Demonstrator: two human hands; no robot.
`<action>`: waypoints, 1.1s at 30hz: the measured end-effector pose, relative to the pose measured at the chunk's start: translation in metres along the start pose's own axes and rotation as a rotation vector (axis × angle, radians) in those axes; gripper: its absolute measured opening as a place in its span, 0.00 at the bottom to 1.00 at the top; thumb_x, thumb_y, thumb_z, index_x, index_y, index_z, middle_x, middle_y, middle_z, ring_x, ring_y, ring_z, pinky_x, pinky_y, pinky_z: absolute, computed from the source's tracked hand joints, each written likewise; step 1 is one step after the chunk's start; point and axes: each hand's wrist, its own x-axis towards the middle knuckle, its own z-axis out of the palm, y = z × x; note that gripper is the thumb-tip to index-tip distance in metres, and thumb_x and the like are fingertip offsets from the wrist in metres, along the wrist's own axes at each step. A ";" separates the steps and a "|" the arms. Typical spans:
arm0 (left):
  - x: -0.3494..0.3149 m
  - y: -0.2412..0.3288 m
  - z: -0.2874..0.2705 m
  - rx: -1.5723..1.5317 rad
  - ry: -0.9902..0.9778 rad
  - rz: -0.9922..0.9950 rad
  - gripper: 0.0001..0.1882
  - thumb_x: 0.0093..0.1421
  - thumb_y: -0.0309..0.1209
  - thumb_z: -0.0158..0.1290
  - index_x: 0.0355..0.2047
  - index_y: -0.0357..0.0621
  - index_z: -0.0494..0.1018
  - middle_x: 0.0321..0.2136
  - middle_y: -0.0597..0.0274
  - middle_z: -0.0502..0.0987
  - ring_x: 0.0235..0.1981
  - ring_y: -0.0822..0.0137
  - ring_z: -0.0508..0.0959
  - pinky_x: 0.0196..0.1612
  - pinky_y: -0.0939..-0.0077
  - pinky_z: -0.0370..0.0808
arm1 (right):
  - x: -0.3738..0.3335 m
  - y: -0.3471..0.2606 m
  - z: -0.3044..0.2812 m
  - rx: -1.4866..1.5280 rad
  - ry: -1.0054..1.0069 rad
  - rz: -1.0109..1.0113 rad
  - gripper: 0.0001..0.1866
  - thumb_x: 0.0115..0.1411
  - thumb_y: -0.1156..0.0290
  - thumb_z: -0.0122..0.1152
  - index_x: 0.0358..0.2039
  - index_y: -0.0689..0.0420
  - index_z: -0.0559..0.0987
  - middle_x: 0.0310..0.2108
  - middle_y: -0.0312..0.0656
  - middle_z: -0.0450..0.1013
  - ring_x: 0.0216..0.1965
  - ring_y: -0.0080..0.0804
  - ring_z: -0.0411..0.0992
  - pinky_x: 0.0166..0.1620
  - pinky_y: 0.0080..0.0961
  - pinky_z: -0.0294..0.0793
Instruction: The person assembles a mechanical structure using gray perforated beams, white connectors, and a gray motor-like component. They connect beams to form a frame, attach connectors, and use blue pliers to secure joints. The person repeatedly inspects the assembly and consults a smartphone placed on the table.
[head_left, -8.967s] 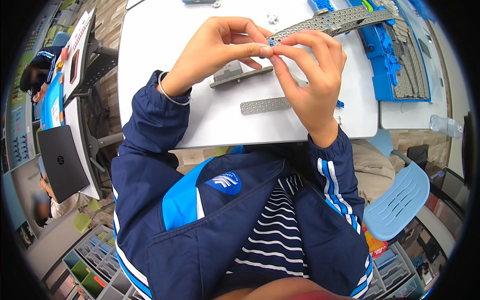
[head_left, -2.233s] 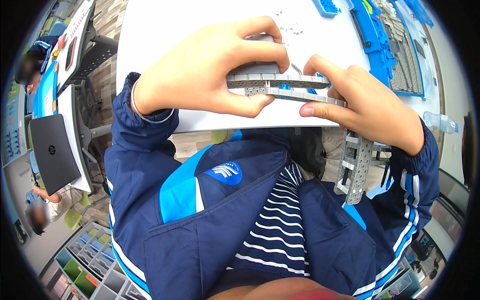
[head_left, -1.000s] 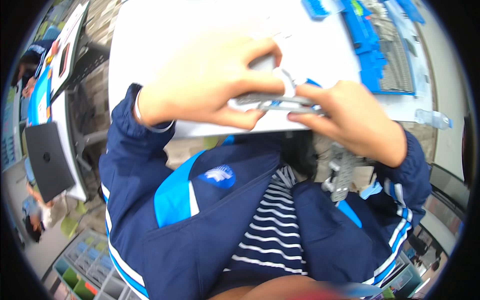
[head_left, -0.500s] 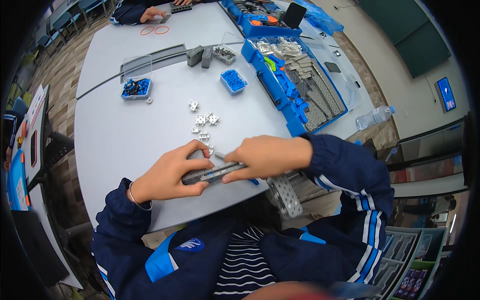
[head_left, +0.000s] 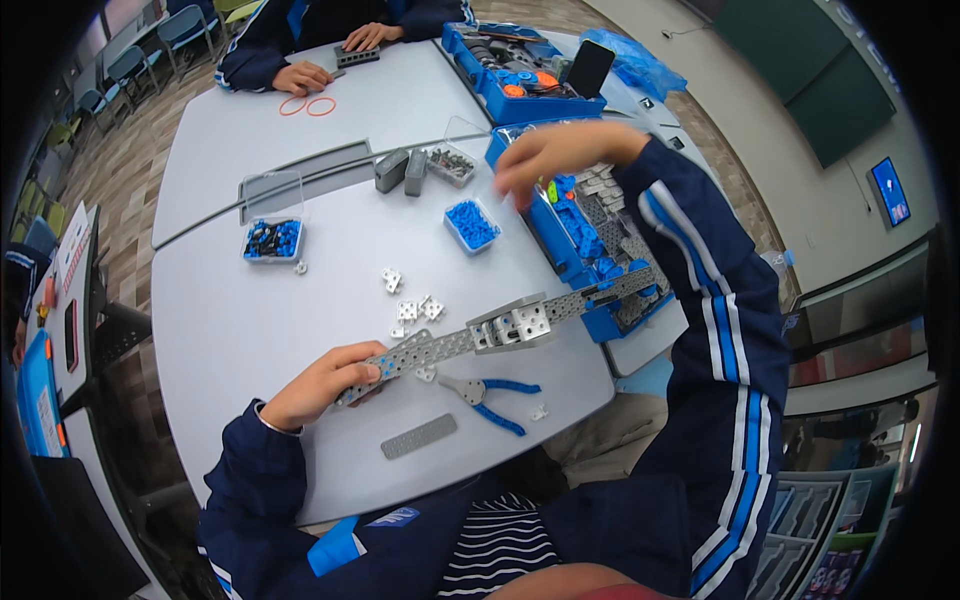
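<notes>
My left hand [head_left: 325, 385] grips the near-left end of a long grey assembly of perforated beams [head_left: 440, 348]. White angle connectors [head_left: 525, 323] sit at the assembly's middle, and its far end reaches right over the edge of the blue toolbox [head_left: 552, 228]. Smeared by motion, my right hand [head_left: 565, 155] is raised above the toolbox, away from the assembly; whether its fingers hold anything is unclear. Below the assembly lie blue-handled pliers [head_left: 482, 392] and a loose grey perforated plate [head_left: 420, 437]. Several white connectors [head_left: 407, 310] are scattered beyond my left hand.
A small box of blue pegs [head_left: 470, 226] stands left of the toolbox. Farther left is another clear box of black and blue pegs [head_left: 272, 240]. Two grey blocks [head_left: 403, 171] stand behind. Across the table, a person's hand [head_left: 302, 76] rests near orange rings [head_left: 307, 106].
My right hand has come off the assembly and moved up over the toolbox. The assembly now stretches out to the right from my left hand, leaving the pliers and plate in view.
</notes>
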 end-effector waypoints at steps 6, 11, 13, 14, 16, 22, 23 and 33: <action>0.009 -0.001 -0.013 -0.078 -0.034 -0.055 0.25 0.61 0.48 0.50 0.45 0.38 0.75 0.26 0.66 0.73 0.25 0.78 0.70 0.27 0.83 0.65 | -0.004 0.198 -0.104 -0.847 1.082 0.419 0.23 0.61 0.69 0.56 0.58 0.46 0.76 0.43 0.53 0.76 0.44 0.45 0.76 0.46 0.40 0.77; 0.012 0.001 -0.021 -0.149 -0.040 -0.153 0.30 0.57 0.50 0.54 0.47 0.35 0.76 0.29 0.63 0.75 0.27 0.76 0.72 0.26 0.82 0.66 | 0.030 0.297 -0.126 -0.970 1.213 0.676 0.31 0.61 0.72 0.52 0.63 0.26 0.71 0.52 0.44 0.67 0.53 0.43 0.69 0.47 0.43 0.74; 0.014 0.000 -0.024 -0.139 -0.050 -0.180 0.30 0.56 0.49 0.54 0.48 0.34 0.75 0.31 0.63 0.75 0.28 0.76 0.72 0.27 0.82 0.66 | 0.038 0.310 -0.128 -1.056 1.227 0.688 0.30 0.62 0.71 0.51 0.62 0.27 0.72 0.50 0.42 0.67 0.53 0.41 0.68 0.47 0.43 0.73; 0.015 0.000 -0.025 -0.130 -0.057 -0.202 0.30 0.56 0.49 0.54 0.48 0.34 0.75 0.32 0.63 0.75 0.29 0.75 0.72 0.27 0.82 0.66 | 0.039 0.312 -0.128 -1.051 1.216 0.709 0.29 0.62 0.71 0.51 0.62 0.28 0.72 0.50 0.42 0.67 0.53 0.40 0.68 0.47 0.44 0.72; 0.018 -0.002 -0.029 -0.146 -0.101 -0.198 0.29 0.57 0.46 0.54 0.49 0.34 0.76 0.37 0.62 0.74 0.30 0.74 0.72 0.27 0.81 0.66 | 0.040 0.313 -0.126 -1.063 1.232 0.698 0.27 0.62 0.71 0.51 0.60 0.29 0.74 0.49 0.41 0.67 0.53 0.39 0.68 0.48 0.45 0.71; 0.015 -0.005 -0.027 -0.195 -0.101 -0.156 0.20 0.60 0.35 0.54 0.48 0.34 0.75 0.43 0.61 0.72 0.38 0.72 0.71 0.39 0.78 0.65 | 0.037 0.316 -0.132 -0.912 1.421 0.545 0.23 0.58 0.67 0.58 0.56 0.38 0.77 0.47 0.44 0.69 0.52 0.44 0.70 0.49 0.45 0.71; 0.015 -0.004 -0.027 -0.201 -0.115 -0.156 0.17 0.62 0.31 0.54 0.49 0.34 0.74 0.45 0.61 0.71 0.43 0.70 0.70 0.47 0.76 0.65 | 0.040 0.320 -0.135 -0.793 1.500 0.554 0.24 0.57 0.63 0.62 0.56 0.42 0.77 0.48 0.46 0.70 0.52 0.45 0.70 0.50 0.45 0.71; 0.021 0.008 -0.028 -0.072 -0.097 -0.102 0.16 0.63 0.26 0.54 0.50 0.34 0.73 0.48 0.58 0.71 0.53 0.66 0.69 0.59 0.71 0.62 | 0.061 0.387 -0.172 -0.030 1.328 0.629 0.53 0.34 0.39 0.80 0.53 0.67 0.74 0.53 0.59 0.72 0.57 0.57 0.69 0.58 0.45 0.70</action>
